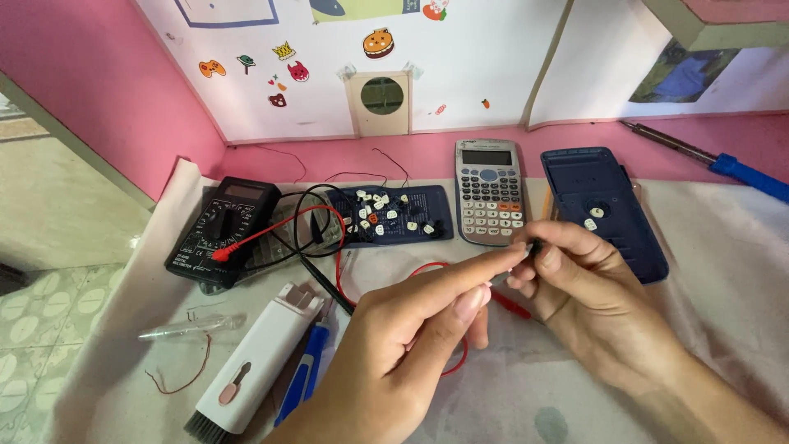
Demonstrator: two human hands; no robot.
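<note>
My right hand point(588, 288) and left hand point(427, 329) pinch together one small dark part point(534, 247) between fingertips, raised above the cloth point(707, 247) so I see it well. Just behind lie the grey calculator point(490, 193) and its blue back cover point(604, 210), opened.

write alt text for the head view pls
Two hands, left hand and right hand, pinch a small dark part together above a white cloth, near a grey calculator and black multimeter.

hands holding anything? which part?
Both hands, left hand and right hand, pinch a small dark piece between fingertips; too small to tell which part.
</note>
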